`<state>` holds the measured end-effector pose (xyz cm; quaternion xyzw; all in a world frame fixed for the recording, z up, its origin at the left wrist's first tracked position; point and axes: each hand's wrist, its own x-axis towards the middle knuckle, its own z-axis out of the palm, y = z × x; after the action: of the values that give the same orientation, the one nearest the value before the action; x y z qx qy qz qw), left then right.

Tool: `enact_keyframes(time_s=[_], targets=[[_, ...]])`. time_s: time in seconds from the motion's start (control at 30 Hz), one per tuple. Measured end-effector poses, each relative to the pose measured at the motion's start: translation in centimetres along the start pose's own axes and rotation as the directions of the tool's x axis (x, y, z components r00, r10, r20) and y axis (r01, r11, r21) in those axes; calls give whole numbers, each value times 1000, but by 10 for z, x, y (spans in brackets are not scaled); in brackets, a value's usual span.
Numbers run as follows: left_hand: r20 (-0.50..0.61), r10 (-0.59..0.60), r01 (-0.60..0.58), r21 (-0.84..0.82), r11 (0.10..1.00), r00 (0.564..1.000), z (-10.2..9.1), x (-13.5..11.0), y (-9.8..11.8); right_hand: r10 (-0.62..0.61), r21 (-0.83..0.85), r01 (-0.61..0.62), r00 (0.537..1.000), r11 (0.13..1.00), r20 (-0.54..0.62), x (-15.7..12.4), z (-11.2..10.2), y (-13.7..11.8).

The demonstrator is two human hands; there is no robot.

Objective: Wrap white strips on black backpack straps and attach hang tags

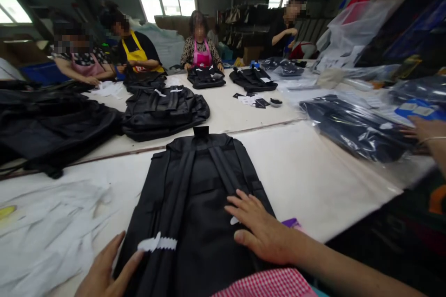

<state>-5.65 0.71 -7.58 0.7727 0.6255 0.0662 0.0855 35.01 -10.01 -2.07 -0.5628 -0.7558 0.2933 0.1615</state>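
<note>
A black backpack [205, 194] lies on the table in front of me, its shoulder straps facing up and its top pointing away. White wrapping [158, 244] is fastened around the left strap. My right hand [259, 229] rests on the right strap with fingers spread, partly covering another white piece [234, 220]. At the backpack's lower left edge is my left hand [108, 267], thumb and fingers apart, with nothing visible between them. The bottom of the backpack runs out of view.
Thin white sheets [52, 236] lie at left. More black backpacks [163, 111] stand across the table seam. At right, a person's hand [430, 132] is near a plastic-wrapped black bag [358, 125]. Tags [252, 100] lie farther back, where several people work.
</note>
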Motion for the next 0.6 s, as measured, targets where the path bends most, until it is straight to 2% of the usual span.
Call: enact_keyframes(time_s=[0.1, 0.17, 0.23, 0.33, 0.43, 0.5, 0.53, 0.6], targets=[[129, -197, 216, -159, 963, 972, -11, -29, 17, 9, -48, -13, 996, 999, -91, -6, 1, 2], [154, -268, 298, -226, 928, 951, -17, -38, 27, -2, -64, -7, 990, 998, -144, -13, 2, 4], [150, -283, 315, -278, 908, 947, -20, -42, 32, -13, -71, -1, 980, 997, -198, -21, 4, 7], [80, -239, 252, -338, 907, 968, -27, -48, 36, -34, -78, 14, 964, 997, -263, -32, 6, 10], [-109, -111, 59, -398, 916, 988, -42, -58, 45, -62, -88, 38, 956, 995, -288, -42, 6, 8], [-198, 103, -173, -382, 908, 975, -54, -68, 54, -88, -98, 62, 953, 993, -289, -49, 4, 4], [-204, 239, -300, -361, 883, 949, -60, -74, 59, -105, -106, 78, 953, 991, -284, -52, 3, 1], [-150, 481, -503, -299, 811, 864, -64, -85, 66, -154, -131, 125, 960, 983, -235, -58, 3, -3]])
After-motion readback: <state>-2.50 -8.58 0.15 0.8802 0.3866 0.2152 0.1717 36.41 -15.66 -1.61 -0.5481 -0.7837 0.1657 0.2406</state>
